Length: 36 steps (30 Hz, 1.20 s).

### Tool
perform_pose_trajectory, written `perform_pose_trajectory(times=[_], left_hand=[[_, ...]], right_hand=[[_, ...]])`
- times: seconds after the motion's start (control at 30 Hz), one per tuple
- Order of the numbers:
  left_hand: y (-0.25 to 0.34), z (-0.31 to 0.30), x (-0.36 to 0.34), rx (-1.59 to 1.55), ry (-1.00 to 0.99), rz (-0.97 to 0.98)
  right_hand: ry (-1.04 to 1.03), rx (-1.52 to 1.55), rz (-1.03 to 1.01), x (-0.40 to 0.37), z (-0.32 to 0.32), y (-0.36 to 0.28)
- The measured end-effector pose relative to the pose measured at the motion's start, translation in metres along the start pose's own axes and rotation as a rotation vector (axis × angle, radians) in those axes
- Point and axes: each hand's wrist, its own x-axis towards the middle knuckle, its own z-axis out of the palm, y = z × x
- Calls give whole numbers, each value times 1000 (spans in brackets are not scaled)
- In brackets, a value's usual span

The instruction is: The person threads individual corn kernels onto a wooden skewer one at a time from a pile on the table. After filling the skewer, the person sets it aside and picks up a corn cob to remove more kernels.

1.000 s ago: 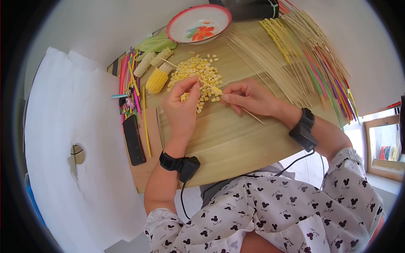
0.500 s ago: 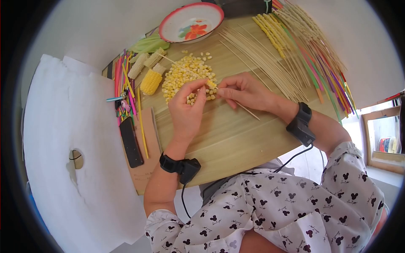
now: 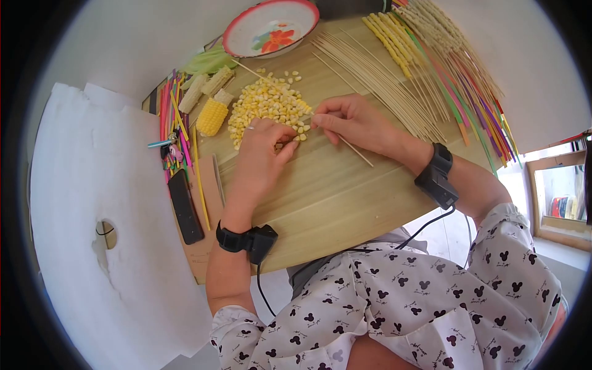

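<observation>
My right hand (image 3: 354,123) pinches a thin bamboo skewer (image 3: 357,153). Just past its fingertips, a few yellow corn kernels (image 3: 304,107) appear threaded on the skewer. The skewer's far part reaches over the pile of loose corn kernels (image 3: 265,98) and shows again beyond it. At the near edge of that pile, my left hand (image 3: 264,151) is bent down with thumb and fingers curled together among the kernels. Whatever lies between its fingertips is hidden.
Left of the pile lie a partly stripped corn cob (image 3: 211,117), bare cobs (image 3: 193,92), colored sticks and a black phone (image 3: 185,206). An enamel basin (image 3: 237,46) stands at the back. Bare skewers (image 3: 382,80) and kernel-covered skewers (image 3: 394,46) lie right.
My left hand has left the threaded kernels and moved down and left to the pile's near edge. My right hand keeps its pinch on the skewer. The whole view has shifted slightly.
</observation>
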Motion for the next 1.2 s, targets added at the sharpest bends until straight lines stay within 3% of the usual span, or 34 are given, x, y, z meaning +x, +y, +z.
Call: perform_pose_trajectory(times=[0.23,0.33,0.4,0.43,0.5,0.63,1.2], left_hand=[[3,2,0,-43,38,44],[0,-6,1,-107,39,-36],[-20,-15,3,-320,209,-213],[-32,-20,5,-312,219,-214],[-62,-29,7,-668,563,-324],[-91,-45,2,-870,754,-379],[-72,-39,5,-814,759,-315]], right_hand=[[-23,-58,6,1,0,2],[-34,-17,34,0,1,-1],[-60,-16,30,-2,2,-5],[-78,-14,35,-3,3,-6],[-114,-20,42,-4,4,-7],[-194,-47,64,-5,7,-8],[-227,-49,53,-7,8,-5]])
